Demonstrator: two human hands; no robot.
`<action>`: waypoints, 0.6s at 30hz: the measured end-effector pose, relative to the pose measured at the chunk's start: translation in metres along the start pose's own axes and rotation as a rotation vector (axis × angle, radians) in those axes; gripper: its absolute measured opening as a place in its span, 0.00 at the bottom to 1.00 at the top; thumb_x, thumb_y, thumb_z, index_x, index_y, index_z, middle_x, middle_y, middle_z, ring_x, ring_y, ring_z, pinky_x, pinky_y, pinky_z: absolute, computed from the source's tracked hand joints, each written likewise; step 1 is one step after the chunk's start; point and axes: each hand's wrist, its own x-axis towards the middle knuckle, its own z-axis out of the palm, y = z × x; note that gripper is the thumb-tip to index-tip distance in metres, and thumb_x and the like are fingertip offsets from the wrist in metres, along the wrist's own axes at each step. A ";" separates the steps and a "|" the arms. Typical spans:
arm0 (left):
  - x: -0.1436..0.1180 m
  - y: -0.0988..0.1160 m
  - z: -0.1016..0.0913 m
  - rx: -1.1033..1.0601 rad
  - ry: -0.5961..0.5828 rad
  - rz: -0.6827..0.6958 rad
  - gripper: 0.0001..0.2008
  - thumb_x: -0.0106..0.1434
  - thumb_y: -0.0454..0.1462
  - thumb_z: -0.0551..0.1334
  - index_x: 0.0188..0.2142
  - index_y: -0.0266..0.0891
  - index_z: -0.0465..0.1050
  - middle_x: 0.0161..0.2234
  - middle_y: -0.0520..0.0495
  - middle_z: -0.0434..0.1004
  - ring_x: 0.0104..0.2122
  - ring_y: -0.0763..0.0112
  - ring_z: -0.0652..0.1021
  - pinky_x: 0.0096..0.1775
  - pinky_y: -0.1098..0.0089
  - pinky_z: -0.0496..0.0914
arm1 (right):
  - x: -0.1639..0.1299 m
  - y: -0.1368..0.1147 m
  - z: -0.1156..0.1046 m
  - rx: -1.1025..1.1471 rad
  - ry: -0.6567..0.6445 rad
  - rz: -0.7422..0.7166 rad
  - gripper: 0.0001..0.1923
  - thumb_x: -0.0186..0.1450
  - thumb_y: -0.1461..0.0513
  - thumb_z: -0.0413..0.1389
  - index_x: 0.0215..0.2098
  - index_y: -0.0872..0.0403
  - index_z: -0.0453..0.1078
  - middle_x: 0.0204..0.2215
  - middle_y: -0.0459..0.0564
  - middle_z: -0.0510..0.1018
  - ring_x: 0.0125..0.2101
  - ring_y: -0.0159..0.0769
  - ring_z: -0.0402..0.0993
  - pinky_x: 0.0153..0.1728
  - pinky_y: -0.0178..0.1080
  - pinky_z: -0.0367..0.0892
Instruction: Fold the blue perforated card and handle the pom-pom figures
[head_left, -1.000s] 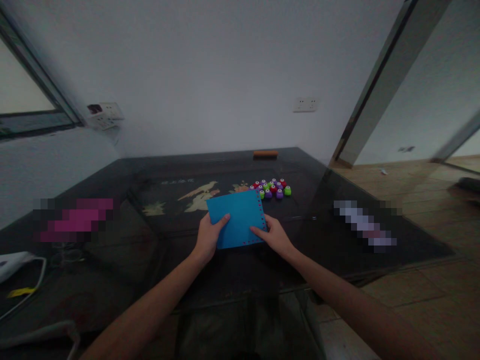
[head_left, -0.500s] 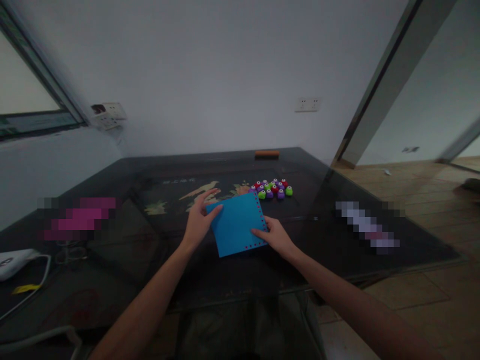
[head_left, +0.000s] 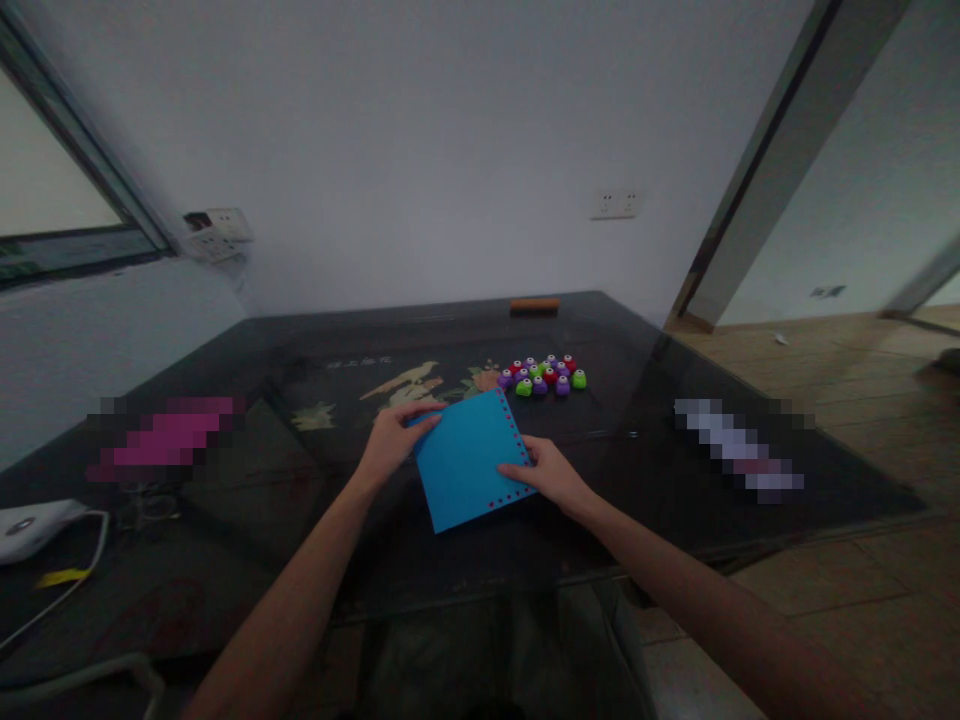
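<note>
A blue sheet of paper (head_left: 469, 455), with a row of small dark punched-looking dots along its right and lower right edges, is held tilted above the dark table. My left hand (head_left: 394, 440) pinches its upper left corner, thumb on top and fingers behind. At the right edge my right hand (head_left: 551, 470) grips it, the thumb lying on the face and the other fingers tucked underneath. Just beyond the paper sits a cluster of small red, purple and green eye-shaped toys (head_left: 540, 376).
The dark glossy table (head_left: 600, 520) carries a printed bird and flowers. A brown bar (head_left: 534, 305) lies at the back edge. Blurred-out pink (head_left: 172, 430) and pale (head_left: 739, 448) items lie left and right. A white device (head_left: 37, 530) with a cable is at far left.
The blue paper has turned slightly counterclockwise, its lower left corner coming nearer to me. The raised fingers of my left hand have closed in behind the paper's corner.
</note>
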 end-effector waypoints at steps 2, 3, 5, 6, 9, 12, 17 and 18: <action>0.001 0.002 -0.008 0.038 -0.012 -0.077 0.16 0.54 0.43 0.64 0.41 0.39 0.77 0.38 0.44 0.80 0.38 0.58 0.77 0.41 0.59 0.70 | 0.001 -0.001 -0.001 -0.046 0.024 -0.024 0.20 0.48 0.55 0.65 0.37 0.56 0.70 0.30 0.49 0.79 0.29 0.36 0.75 0.32 0.40 0.70; 0.002 0.002 -0.015 0.063 -0.015 -0.110 0.17 0.53 0.43 0.64 0.41 0.38 0.77 0.38 0.43 0.80 0.37 0.59 0.77 0.40 0.60 0.71 | 0.002 -0.002 -0.002 -0.060 0.043 -0.036 0.19 0.49 0.55 0.65 0.35 0.56 0.69 0.27 0.47 0.78 0.27 0.35 0.75 0.30 0.38 0.69; 0.004 -0.001 -0.034 0.129 -0.037 -0.148 0.18 0.52 0.44 0.64 0.40 0.38 0.78 0.38 0.44 0.80 0.38 0.59 0.77 0.40 0.62 0.70 | 0.003 -0.004 -0.005 -0.050 0.085 -0.058 0.18 0.51 0.53 0.63 0.34 0.55 0.68 0.22 0.45 0.76 0.24 0.34 0.73 0.26 0.36 0.67; 0.007 -0.004 -0.044 0.172 -0.064 -0.156 0.18 0.51 0.44 0.64 0.40 0.38 0.78 0.38 0.45 0.80 0.38 0.59 0.77 0.40 0.63 0.70 | 0.003 -0.006 -0.007 -0.028 0.103 -0.072 0.18 0.53 0.53 0.62 0.34 0.55 0.67 0.21 0.45 0.76 0.23 0.33 0.73 0.25 0.35 0.66; 0.018 -0.021 -0.076 0.302 -0.117 -0.200 0.19 0.49 0.46 0.65 0.39 0.40 0.79 0.37 0.47 0.81 0.38 0.59 0.77 0.38 0.66 0.70 | 0.004 -0.010 -0.012 0.030 0.158 -0.105 0.17 0.54 0.53 0.61 0.34 0.55 0.67 0.20 0.45 0.76 0.21 0.31 0.72 0.24 0.34 0.64; 0.034 -0.045 -0.094 0.388 -0.220 -0.249 0.20 0.48 0.47 0.65 0.39 0.40 0.79 0.36 0.47 0.81 0.37 0.60 0.77 0.38 0.68 0.69 | 0.004 -0.011 -0.013 0.046 0.173 -0.088 0.17 0.52 0.54 0.63 0.33 0.55 0.67 0.20 0.45 0.76 0.21 0.31 0.72 0.24 0.34 0.65; 0.048 -0.074 -0.094 0.410 -0.252 -0.213 0.23 0.46 0.48 0.65 0.38 0.37 0.79 0.37 0.45 0.81 0.39 0.57 0.77 0.41 0.67 0.69 | 0.005 -0.008 -0.011 0.051 0.151 -0.056 0.16 0.49 0.56 0.64 0.32 0.55 0.68 0.20 0.44 0.75 0.21 0.30 0.72 0.26 0.35 0.66; 0.048 -0.077 -0.093 0.415 -0.246 -0.208 0.23 0.45 0.49 0.65 0.37 0.37 0.79 0.37 0.44 0.81 0.40 0.56 0.77 0.41 0.66 0.69 | 0.005 -0.007 -0.011 0.050 0.145 -0.059 0.16 0.49 0.56 0.64 0.32 0.55 0.68 0.20 0.44 0.75 0.21 0.30 0.72 0.26 0.35 0.67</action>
